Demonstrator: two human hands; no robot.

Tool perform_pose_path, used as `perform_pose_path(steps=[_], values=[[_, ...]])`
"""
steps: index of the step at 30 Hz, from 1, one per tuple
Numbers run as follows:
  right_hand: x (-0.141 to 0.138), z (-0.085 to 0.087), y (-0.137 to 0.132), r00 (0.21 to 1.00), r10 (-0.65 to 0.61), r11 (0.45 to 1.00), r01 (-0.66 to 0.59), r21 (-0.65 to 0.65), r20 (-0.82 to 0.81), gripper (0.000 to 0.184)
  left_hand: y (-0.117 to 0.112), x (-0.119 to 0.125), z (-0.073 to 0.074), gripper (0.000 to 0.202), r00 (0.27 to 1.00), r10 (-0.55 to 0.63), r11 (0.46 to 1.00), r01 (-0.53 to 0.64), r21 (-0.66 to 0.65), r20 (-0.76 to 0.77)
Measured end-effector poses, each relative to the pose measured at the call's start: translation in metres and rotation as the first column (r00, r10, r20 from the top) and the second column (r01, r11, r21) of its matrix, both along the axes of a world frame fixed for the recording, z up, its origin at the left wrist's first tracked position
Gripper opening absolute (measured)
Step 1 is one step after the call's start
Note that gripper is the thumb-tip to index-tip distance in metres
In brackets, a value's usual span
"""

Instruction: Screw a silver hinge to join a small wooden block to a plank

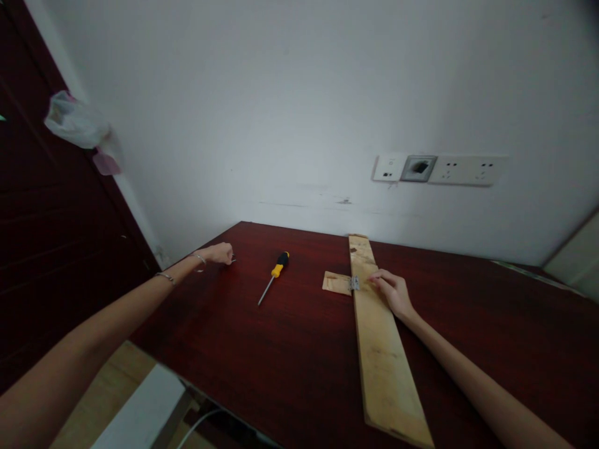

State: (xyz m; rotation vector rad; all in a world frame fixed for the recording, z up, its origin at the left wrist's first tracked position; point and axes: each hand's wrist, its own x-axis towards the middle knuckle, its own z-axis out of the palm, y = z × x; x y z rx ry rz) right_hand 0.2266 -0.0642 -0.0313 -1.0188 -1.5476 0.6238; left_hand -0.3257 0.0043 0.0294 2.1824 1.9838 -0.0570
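Observation:
A long wooden board (384,349) lies on the dark red table, running from near the wall toward me. A small metal hinge (354,283) joins its left edge to a short wooden piece (336,282). My right hand (394,293) rests over the board's right edge, its fingers loosely bent and apart near the hinge, with nothing visible in them. Far to the left, my left hand (219,253) is closed low over the table. Small metal bits (234,259), perhaps screws, show beside its fingertips; what the fingers hold is hidden. Between the hands lies a yellow-and-black screwdriver (276,272).
The table (290,355) meets a white wall with a row of sockets (461,170). A dark red door (56,206) stands at left, with a white plastic bag (77,121) hanging near it. Below the table's front edge are a white box-like object (145,408) and a white cable (199,424).

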Motion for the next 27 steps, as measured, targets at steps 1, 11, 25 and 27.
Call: perform_pose_path(steps=[1, 11, 25, 27], values=[[0.0, 0.001, -0.001, 1.0, -0.003, 1.0, 0.003, 0.002, 0.0, 0.018, 0.003, 0.003, 0.003, 0.006, 1.0, -0.01, 1.0, 0.01, 0.02, 0.005], [-0.004, 0.003, -0.002, 0.999, -0.037, 0.999, 0.036, 0.015, 0.016, 0.022, 0.021, 0.134, 0.058, 0.019, 0.901, -0.304, 0.931, 0.213, 0.296, 0.309], [-0.006, 0.002, 0.0, 0.999, -0.039, 0.999, 0.038, 0.008, 0.034, 0.019, -0.004, 0.327, 0.018, 0.014, 0.33, -0.541, 0.835, 0.318, 0.449, 0.773], [-0.006, 0.001, 0.0, 0.999, -0.041, 0.999, 0.04, 0.007, 0.034, 0.019, -0.006, 0.331, 0.013, 0.015, 0.313, -0.509, 0.852, 0.317, 0.417, 0.802]])
